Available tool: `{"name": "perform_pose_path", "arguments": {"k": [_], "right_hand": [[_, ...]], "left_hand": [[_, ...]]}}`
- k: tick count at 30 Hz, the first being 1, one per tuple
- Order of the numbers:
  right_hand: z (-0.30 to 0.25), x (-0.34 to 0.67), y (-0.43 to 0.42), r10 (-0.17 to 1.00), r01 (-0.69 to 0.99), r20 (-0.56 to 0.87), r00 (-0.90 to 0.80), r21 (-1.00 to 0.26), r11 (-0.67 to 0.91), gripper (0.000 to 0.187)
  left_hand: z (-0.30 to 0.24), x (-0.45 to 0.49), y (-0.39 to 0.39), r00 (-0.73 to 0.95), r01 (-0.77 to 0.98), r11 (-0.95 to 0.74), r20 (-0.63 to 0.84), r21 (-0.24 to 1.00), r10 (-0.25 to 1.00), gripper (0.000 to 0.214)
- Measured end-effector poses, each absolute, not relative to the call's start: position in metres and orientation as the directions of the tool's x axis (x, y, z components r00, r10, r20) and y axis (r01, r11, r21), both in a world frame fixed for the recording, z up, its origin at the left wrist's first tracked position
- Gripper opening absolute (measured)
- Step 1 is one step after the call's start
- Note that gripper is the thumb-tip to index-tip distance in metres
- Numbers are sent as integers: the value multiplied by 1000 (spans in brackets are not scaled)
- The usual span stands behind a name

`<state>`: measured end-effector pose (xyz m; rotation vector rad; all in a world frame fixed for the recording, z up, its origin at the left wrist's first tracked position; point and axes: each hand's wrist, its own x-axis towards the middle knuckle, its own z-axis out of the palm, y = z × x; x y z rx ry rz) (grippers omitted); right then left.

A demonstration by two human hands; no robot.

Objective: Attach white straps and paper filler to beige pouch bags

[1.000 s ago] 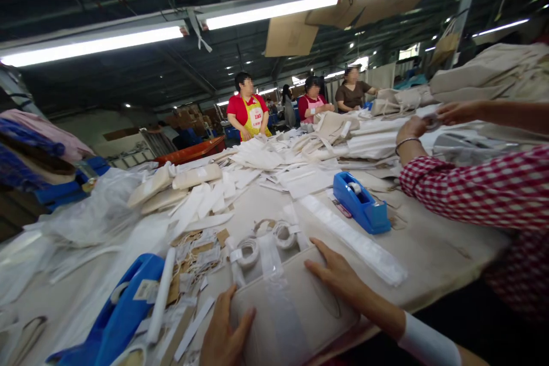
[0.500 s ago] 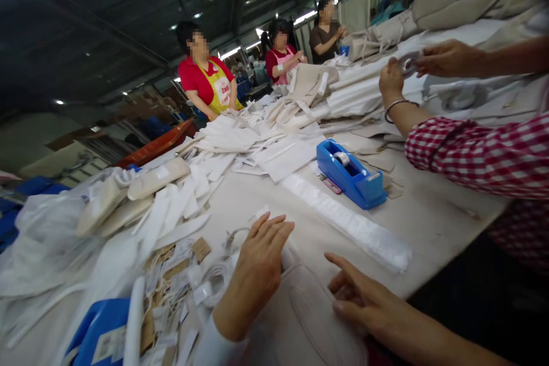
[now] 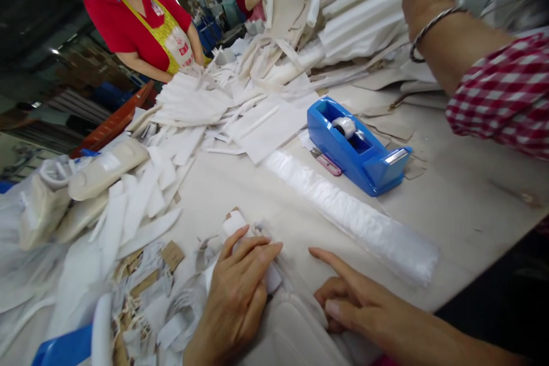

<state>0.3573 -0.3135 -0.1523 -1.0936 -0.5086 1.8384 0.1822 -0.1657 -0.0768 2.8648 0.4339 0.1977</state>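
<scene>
My left hand (image 3: 238,291) lies palm down with its fingers stretched out over an off-white fabric piece (image 3: 295,329) with a stitched curved outline. Small white items are partly under its fingertips, too covered to name. At the right edge of the same piece is my right hand (image 3: 360,300), its index finger pointing out and the other fingers loosely bent. No held thing shows in it. Left of my left hand are a coiled white strap roll (image 3: 186,303) and a heap of brown and white tags (image 3: 141,286) with strings.
A blue tape dispenser (image 3: 355,146) stands beyond my right hand, pink thread snips (image 3: 326,163) beside it. A strip of clear plastic bags (image 3: 355,220) lies nearer. White fabric pieces (image 3: 189,97) pile up behind. A co-worker's checked sleeve (image 3: 506,94) reaches in at right; another co-worker (image 3: 128,28) stands across.
The view has tilted down and moved closer to the table. Both my hands stay over the off-white piece, the left one lying flatter. The co-worker's hand at right has shifted toward the upper edge.
</scene>
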Motion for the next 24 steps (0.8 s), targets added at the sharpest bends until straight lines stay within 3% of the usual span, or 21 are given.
{"name": "perform_pose_path", "arguments": {"k": [6, 9, 12, 18, 24], "right_hand": [[-149, 349, -298, 909, -563, -369, -195, -717, -412, 85], [-144, 344, -295, 926, -577, -308, -216, -725, -376, 107], [-143, 335, -298, 944, -479, -291, -159, -813, -331, 126], [-172, 314, -302, 979, -294, -201, -29, -935, -200, 98], [-186, 314, -278, 970, -146, -240, 42, -962, -232, 76]], "left_hand": [[-72, 183, -168, 962, 257, -928, 17, 268, 271, 53], [-72, 186, -170, 973, 223, -938, -4, 266, 231, 55], [-71, 191, -173, 976, 214, -942, -25, 259, 215, 57], [-78, 197, -181, 958, 274, -906, -6, 323, 287, 33], [-100, 189, -176, 951, 292, -939, 44, 183, 305, 10]]}}
